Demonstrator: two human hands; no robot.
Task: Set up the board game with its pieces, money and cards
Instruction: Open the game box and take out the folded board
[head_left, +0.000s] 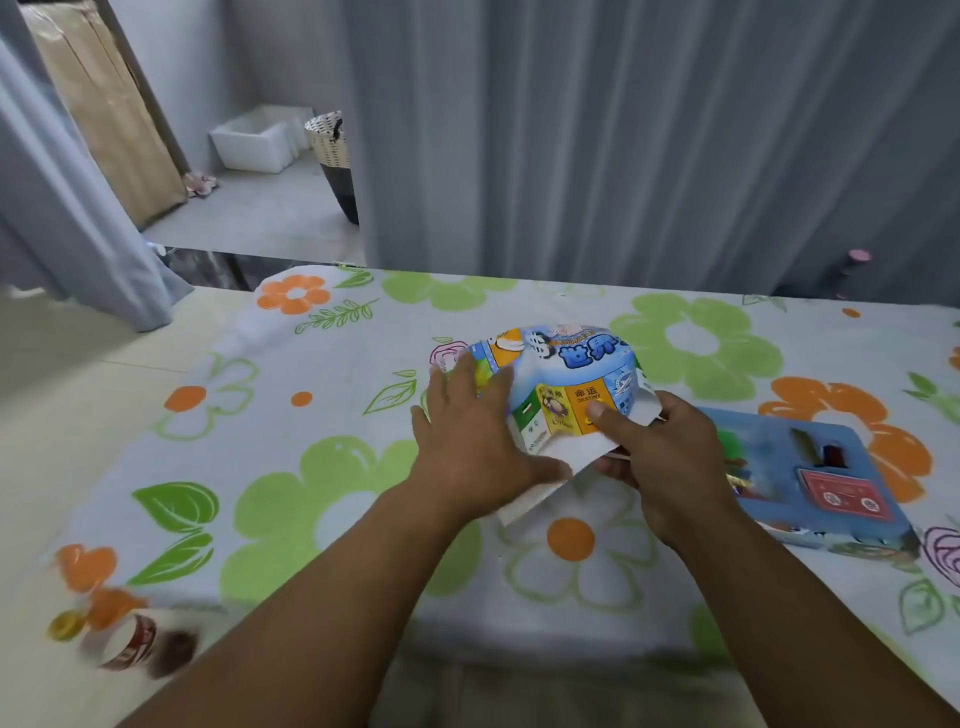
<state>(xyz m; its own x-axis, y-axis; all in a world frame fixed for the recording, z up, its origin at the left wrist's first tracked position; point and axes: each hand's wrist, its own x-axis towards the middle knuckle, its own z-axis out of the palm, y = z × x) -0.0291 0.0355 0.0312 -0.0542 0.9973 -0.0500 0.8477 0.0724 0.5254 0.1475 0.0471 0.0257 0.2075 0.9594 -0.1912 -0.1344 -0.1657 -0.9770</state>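
A folded paper game board (569, 382), printed in blue, orange and yellow with coloured squares, bulges up over the middle of the table. My right hand (660, 457) pinches its near edge, thumb on top and fingers underneath. With fingers spread, my left hand (467, 441) lies flat on the board's left side. To the right lies the open blue game box (810, 478), holding a red card deck (844, 496) and small dark pieces in its tray.
The table wears a flowered cloth (311, 493) in green and orange. At its near left corner sit a small red-and-white jar (130, 644) and a yellow ring-shaped thing (65, 623), both blurred. Grey curtains hang behind the far edge.
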